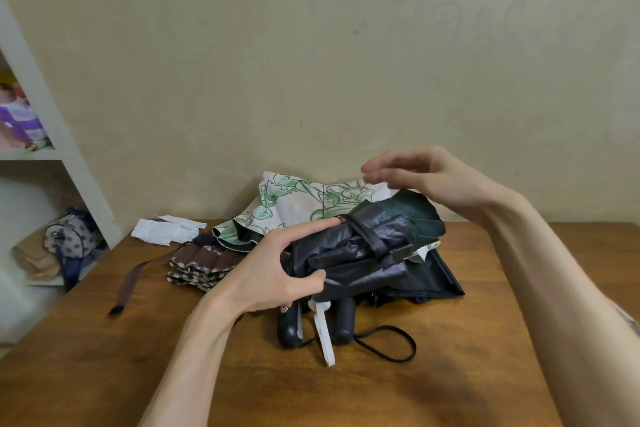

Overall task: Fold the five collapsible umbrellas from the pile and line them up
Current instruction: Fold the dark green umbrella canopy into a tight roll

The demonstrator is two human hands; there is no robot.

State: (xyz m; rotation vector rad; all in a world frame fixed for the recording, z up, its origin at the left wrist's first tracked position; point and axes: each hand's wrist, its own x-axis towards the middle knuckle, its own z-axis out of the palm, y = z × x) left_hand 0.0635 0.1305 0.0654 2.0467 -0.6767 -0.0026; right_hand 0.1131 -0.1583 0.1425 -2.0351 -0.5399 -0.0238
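Head view: the pile [440, 277] lies on the table [346, 392], toward its far edge by the wall. Just above the pile, the left hand [277, 274] grips a black umbrella [363, 253], fingers and thumb curled round its near end. Its canopy is gathered into a rough bundle with a strap [367, 236] running across it; whether the strap is fastened cannot be told. The right hand [426, 177] hovers above the bundle's far end, fingers loosely bent and holding nothing.

In the pile, a floral umbrella [294, 204] spreads loose at the back and a brown umbrella [201, 263] lies at the left side, pleated but with its strap trailing. Two black handles [289, 326] stick out of the near side. No tidy row shows anywhere beside the pile.

This looks like the first umbrella, nearly bundled. The others seem still unfolded, and the lining-up has not begun.
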